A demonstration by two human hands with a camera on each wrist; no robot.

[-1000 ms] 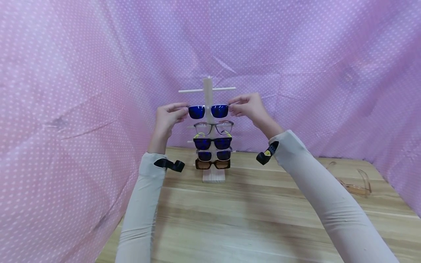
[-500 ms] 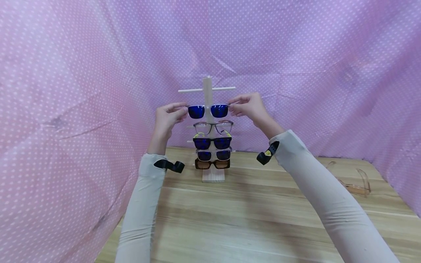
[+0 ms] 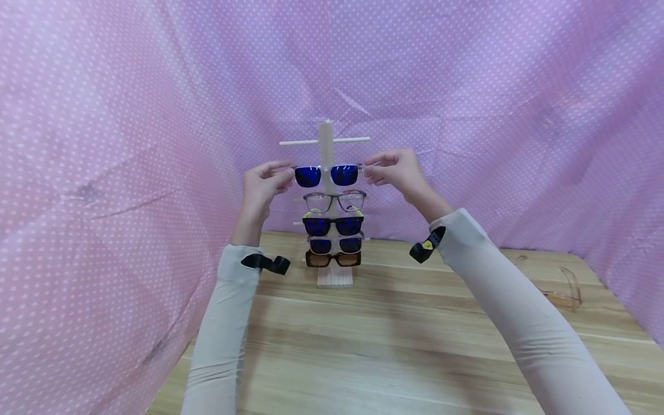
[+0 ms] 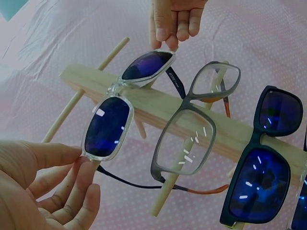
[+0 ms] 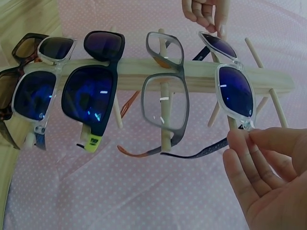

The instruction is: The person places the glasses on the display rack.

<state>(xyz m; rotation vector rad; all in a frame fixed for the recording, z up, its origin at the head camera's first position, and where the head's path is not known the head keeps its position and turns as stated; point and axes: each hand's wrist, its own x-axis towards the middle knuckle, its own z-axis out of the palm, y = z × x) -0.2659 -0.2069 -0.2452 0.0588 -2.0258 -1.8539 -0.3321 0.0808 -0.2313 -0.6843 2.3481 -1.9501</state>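
A pair of sunglasses (image 3: 344, 175) with a clear frame and dark blue lenses sits at the second peg level of a wooden display stand (image 3: 325, 135). My left hand (image 3: 261, 187) pinches its left corner near the hinge; the left wrist view shows thumb and fingers at that sunglasses' edge (image 4: 108, 127). At the opposite corner, my right hand (image 3: 403, 173) holds the hinge between thumb and fingers, as the right wrist view shows. Dark temples run back past the pegs. Directly below hang grey-framed eyeglasses (image 3: 334, 202) with clear lenses.
Lower on the stand are black sunglasses (image 3: 334, 226), another clear-framed pair (image 3: 320, 246) and tortoiseshell sunglasses (image 3: 334, 259). A bare top peg (image 3: 298, 143) juts out above. Transparent orange-tinted glasses (image 3: 562, 300) lie at the wooden table's right. Pink dotted cloth (image 3: 467, 86) surrounds everything.
The right hand and forearm have shifted slightly to the right. The left hand stays at its corner, and the sunglasses remain at the same level on the stand.
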